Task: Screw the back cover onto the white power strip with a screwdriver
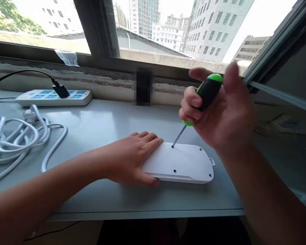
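A grey bench (112,200) runs beneath a wide window (168,30), with its near edge below both hands and a strip of grey top showing between that edge and the work. Well to the left of the left fingers, a white power strip (53,98) lies against the wall with a black charger plug (61,91) in it, and a loose coil of white cable (15,139) lies nearer the fingers. A dark blurred object by the wall, beyond the fingers, is too smeared to name.

Directly under the left fingers sits a white plastic casing (178,163), long with rounded corners, flat on the bench and closer to the near edge than to the wall. A small tab (212,162) sticks out of its end farthest from those fingers, and dark screw holes (174,170) mark its top. More grey bench extends past that tab, toward the right forearm.

The left hand (127,160) lies open, its fingers (153,141) spread flat across the casing's end. The right hand (219,105) is above the casing, its fingers (191,102) curled firmly round the black-and-green handle of a screwdriver (206,97). The thin steel shaft angles down from those fingers, its tip meeting a hole just beside the left fingertips.
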The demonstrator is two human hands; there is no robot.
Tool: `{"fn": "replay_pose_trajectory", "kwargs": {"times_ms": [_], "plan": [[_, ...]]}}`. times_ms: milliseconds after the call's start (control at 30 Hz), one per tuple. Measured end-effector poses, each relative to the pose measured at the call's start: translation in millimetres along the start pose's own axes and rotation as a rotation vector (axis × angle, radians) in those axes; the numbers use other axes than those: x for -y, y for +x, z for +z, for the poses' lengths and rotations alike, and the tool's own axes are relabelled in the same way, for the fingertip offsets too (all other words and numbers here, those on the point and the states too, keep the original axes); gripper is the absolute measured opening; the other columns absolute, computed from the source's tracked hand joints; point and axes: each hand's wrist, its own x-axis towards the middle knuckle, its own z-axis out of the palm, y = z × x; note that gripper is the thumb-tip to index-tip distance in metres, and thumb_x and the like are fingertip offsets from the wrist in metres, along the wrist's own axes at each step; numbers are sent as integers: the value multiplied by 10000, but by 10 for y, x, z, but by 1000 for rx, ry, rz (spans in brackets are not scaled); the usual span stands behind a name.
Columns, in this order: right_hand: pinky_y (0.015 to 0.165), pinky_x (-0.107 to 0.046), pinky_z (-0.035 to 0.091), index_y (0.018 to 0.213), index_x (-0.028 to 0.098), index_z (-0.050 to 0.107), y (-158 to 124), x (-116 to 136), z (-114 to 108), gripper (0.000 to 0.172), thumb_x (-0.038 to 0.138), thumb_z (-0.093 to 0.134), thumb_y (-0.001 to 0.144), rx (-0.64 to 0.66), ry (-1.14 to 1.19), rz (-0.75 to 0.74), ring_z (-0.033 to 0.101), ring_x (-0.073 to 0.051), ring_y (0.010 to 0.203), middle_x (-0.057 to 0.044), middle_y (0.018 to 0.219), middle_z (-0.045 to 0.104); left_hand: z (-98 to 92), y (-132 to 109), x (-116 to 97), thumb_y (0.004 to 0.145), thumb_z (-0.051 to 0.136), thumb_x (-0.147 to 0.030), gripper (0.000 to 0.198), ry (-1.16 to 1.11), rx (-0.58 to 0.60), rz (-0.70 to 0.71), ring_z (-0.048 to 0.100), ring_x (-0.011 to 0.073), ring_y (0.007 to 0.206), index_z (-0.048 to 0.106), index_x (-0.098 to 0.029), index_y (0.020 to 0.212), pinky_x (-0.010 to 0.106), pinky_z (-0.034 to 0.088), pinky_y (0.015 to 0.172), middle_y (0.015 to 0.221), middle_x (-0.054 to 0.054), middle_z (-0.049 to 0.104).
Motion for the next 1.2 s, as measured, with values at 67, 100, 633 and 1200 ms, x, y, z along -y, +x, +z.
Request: {"fn": "replay_pose_trajectory", "kwargs": {"times_ms": [67,100,633,1200], "plan": [[585,-300,461,1140,222,675,11,-29,4,499,689,608,979,30,4,-4,479,-119,629,-5,798,539,-2,5,2,841,762,-661,819,0,8,-2,593,364,1235,552,-174,1464,451,477,1056,1417,148,617],[623,-304,491,1138,228,681,15,-45,1,488,684,621,975,38,-9,-1,521,-126,678,-17,847,568,-3,8,3,844,758,-664,816,0,13,-5,591,366,1241,551,-176,1464,452,475,1061,1424,149,615],[693,-286,561,954,228,640,5,-42,17,329,541,742,952,-13,-16,-27,579,-101,707,-1,918,615,-7,1,1,846,748,-677,847,-8,10,-7,584,376,1265,532,-170,1490,455,479,1073,1443,159,606],[600,-265,517,897,234,533,13,-13,-65,426,486,873,849,4,-35,-28,538,-83,636,22,880,605,-39,5,-28,860,734,-674,871,17,43,-19,570,394,1304,505,-156,1522,474,461,1106,1472,177,586]]}}
